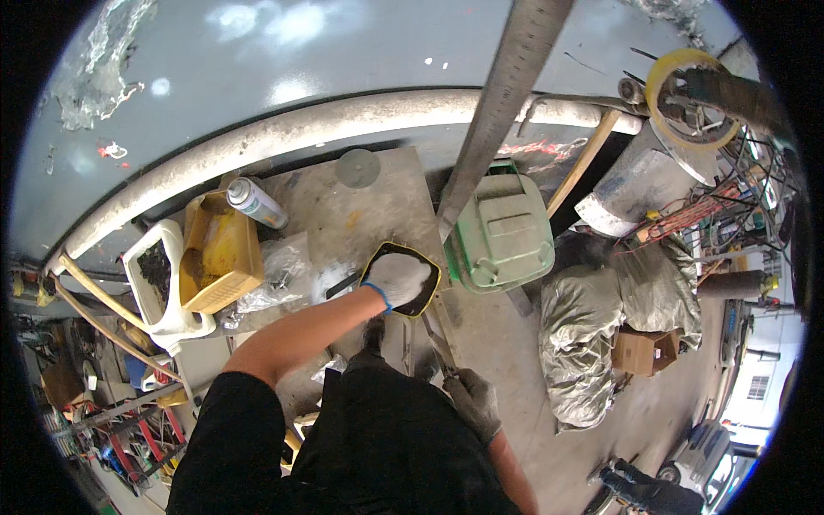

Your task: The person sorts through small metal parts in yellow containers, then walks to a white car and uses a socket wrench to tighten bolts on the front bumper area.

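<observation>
My left hand (400,276), in a pale glove with a blue cuff, reaches over a dark square container with a yellow rim (427,302). Its fingers are hidden down inside the opening, so their grip does not show. The container rests near the front edge of a worn workbench (386,189). Lower and to the right, my right hand (474,403) wears a grey glove and hangs beside the bench's front edge. Its fingers are curled at the end of a narrow strip-like piece (439,342); what exactly they hold is unclear.
On the bench's left stand a yellow cut-open container (225,253), a spray can (256,202), clear plastic (279,266) and a white cut-open jug (158,275). A green lidded bin (506,225) and a long metal ruler (506,90) are right. Covered bundles (575,343) and a cardboard box (639,352) sit beyond.
</observation>
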`<state>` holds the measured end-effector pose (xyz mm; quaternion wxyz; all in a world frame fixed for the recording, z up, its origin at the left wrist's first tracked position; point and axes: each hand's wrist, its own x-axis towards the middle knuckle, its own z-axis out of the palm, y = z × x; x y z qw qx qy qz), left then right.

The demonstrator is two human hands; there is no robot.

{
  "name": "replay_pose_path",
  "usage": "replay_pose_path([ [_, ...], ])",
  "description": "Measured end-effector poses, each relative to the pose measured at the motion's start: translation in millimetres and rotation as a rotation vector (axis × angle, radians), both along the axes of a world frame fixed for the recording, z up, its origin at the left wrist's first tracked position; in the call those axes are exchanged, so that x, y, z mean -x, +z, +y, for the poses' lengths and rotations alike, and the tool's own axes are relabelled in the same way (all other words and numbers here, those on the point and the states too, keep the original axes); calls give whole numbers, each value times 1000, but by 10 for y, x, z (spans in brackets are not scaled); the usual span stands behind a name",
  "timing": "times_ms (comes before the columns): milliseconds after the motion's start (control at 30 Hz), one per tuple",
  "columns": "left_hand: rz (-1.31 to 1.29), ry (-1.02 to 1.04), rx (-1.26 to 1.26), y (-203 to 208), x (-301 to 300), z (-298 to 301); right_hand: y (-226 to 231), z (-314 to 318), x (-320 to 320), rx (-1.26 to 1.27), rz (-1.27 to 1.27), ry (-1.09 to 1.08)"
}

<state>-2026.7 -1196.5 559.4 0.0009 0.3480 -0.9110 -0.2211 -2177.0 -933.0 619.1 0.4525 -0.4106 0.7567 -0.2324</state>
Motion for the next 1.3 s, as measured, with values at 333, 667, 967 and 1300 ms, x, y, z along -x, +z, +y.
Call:
replay_pose_path([
  [333, 728, 383, -490, 763, -581, 197, 38, -56, 9, 3, -12, 69],
  [667, 981, 635, -1186, 673, -660, 261, 77, -95, -11, -71, -2, 114],
  [967, 1077, 675, -1366, 358, -657, 227, 72, -13, -89, 43, 18, 50],
  [1300, 953, 628, -1152, 481, -647, 206, -25, 43, -113, 49, 32, 32],
])
